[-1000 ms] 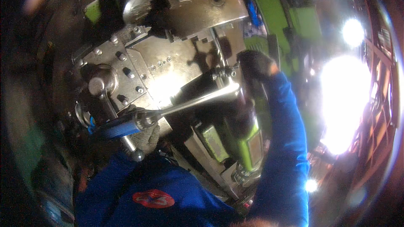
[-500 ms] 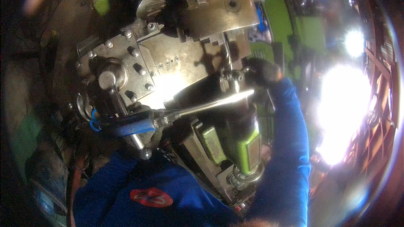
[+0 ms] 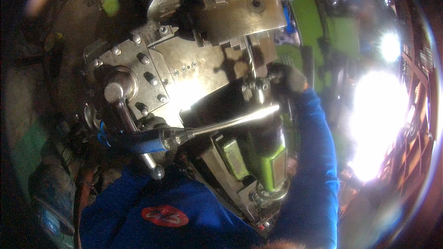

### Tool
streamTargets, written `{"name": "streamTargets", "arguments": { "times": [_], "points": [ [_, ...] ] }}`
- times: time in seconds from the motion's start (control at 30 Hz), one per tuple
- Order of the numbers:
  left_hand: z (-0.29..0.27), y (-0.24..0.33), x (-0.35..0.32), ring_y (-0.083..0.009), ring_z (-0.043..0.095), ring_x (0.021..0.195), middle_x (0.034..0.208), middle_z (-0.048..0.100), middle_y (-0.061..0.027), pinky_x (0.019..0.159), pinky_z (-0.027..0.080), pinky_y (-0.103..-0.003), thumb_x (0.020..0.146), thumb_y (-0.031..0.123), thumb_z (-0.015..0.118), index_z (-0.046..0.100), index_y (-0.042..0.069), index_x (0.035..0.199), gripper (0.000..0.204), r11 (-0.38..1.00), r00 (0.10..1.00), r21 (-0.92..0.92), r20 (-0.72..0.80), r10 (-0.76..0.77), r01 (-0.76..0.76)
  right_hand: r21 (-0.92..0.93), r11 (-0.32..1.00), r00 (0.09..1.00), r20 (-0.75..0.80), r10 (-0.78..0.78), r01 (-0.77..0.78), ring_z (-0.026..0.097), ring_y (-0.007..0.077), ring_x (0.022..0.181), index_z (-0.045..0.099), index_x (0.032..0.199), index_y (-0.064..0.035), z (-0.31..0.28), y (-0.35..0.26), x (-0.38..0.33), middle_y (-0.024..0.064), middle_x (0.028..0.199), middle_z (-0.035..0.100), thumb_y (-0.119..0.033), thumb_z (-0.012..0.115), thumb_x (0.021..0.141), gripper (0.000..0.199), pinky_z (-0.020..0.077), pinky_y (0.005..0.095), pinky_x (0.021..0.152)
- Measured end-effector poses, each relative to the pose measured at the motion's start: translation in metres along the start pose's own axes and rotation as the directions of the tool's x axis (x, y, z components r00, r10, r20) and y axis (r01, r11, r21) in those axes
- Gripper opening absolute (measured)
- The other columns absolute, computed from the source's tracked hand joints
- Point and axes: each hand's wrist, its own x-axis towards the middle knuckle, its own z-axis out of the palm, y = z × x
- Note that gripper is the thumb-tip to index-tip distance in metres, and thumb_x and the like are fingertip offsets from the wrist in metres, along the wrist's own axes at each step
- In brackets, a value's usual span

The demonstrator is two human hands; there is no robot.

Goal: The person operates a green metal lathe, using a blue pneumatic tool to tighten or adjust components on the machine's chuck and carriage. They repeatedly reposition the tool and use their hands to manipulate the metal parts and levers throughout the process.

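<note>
A blue-bodied air gun (image 3: 150, 143) with a long shiny metal tube crosses the front of a metal lathe, its tip pointing right. My left hand (image 3: 155, 123), in a dark glove and mostly hidden behind the air gun, is closed round its body. My right hand (image 3: 291, 79), also in a dark glove, is beside a small metal fitting (image 3: 256, 86) below a slim shiny rod (image 3: 251, 57). That rod reaches down from the lathe chuck (image 3: 244, 16). The right fingers look bent, but what they hold is hidden in shadow.
A square tool post (image 3: 134, 64) with several bolts and a ball-ended lever (image 3: 158, 172) stands at left. The green tailstock (image 3: 270, 166) is in front of my right hand. Strong lamp glare (image 3: 378, 115) fills the right side.
The air gun's tube tip sits slightly lower. My right glove has turned a little, still beside the fitting. The tool post appears shifted slightly left in the view.
</note>
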Motion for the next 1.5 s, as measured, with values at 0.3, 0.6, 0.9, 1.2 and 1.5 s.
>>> {"name": "streamTargets", "arguments": {
  "times": [0.3, 0.6, 0.9, 1.2, 1.5],
  "points": [
    [-0.006, 0.008, 0.004, -0.0290, 0.062, 0.096, 0.097, 0.065, -0.0057, 0.088, 0.049, -0.043, 0.077, 0.027, 0.071, 0.065, 0.014, 0.101, 0.028, 0.998, 0.999, -0.046, -0.005, 0.052, -0.052, -0.242, 0.879, 0.861, -0.213, -0.461, 0.411, 0.065, 0.0359, 0.085, 0.072, 0.095, -0.0099, 0.025, 0.014, 0.022, 0.0134, 0.096, 0.069, 0.000, 0.058, 0.077, 0.025, 0.0534, 0.0434, 0.072],
    [-0.015, 0.011, 0.015, -0.0292, 0.062, 0.093, 0.093, 0.064, -0.0055, 0.086, 0.049, -0.043, 0.077, 0.027, 0.070, 0.065, 0.013, 0.099, 0.026, 0.996, 0.998, -0.065, -0.012, 0.060, -0.061, 0.524, 0.800, 0.855, -0.232, 0.463, -0.291, 0.068, 0.0343, 0.092, 0.070, 0.108, -0.0038, 0.037, -0.035, -0.035, 0.0186, 0.109, 0.068, -0.022, 0.066, 0.091, 0.026, 0.0531, 0.0390, 0.077],
    [-0.013, 0.015, 0.018, -0.0294, 0.062, 0.091, 0.090, 0.063, -0.0053, 0.085, 0.049, -0.043, 0.077, 0.027, 0.070, 0.064, 0.013, 0.097, 0.025, 0.994, 0.997, -0.072, -0.005, 0.078, -0.079, 0.614, 0.779, 0.795, -0.405, 0.452, -0.130, 0.067, 0.0297, 0.092, 0.065, 0.113, 0.0023, 0.102, 0.016, -0.027, 0.0188, 0.102, 0.072, -0.028, 0.068, 0.094, 0.036, 0.0515, 0.0413, 0.083],
    [-0.024, 0.012, 0.019, -0.0296, 0.062, 0.088, 0.086, 0.063, -0.0051, 0.083, 0.049, -0.043, 0.077, 0.026, 0.069, 0.064, 0.013, 0.095, 0.023, 0.994, 0.996, -0.063, 0.005, 0.085, -0.084, 0.308, 0.920, 0.870, -0.489, -0.067, 0.244, 0.058, 0.0283, 0.125, 0.062, 0.131, -0.0064, 0.138, 0.075, 0.050, 0.0170, 0.127, 0.066, -0.017, 0.058, 0.090, 0.043, 0.0380, 0.0400, 0.114],
    [-0.022, 0.004, 0.030, -0.0298, 0.061, 0.086, 0.083, 0.062, -0.0049, 0.082, 0.049, -0.043, 0.077, 0.026, 0.069, 0.063, 0.012, 0.093, 0.022, 0.983, 0.979, -0.054, 0.100, 0.179, -0.175, 0.616, 0.738, 0.825, -0.241, 0.511, -0.278, 0.061, 0.0144, 0.072, 0.071, 0.101, -0.0051, 0.062, 0.036, 0.004, 0.0032, 0.083, 0.067, -0.041, 0.065, 0.098, 0.036, 0.0494, 0.0313, 0.067]
  ]
}}
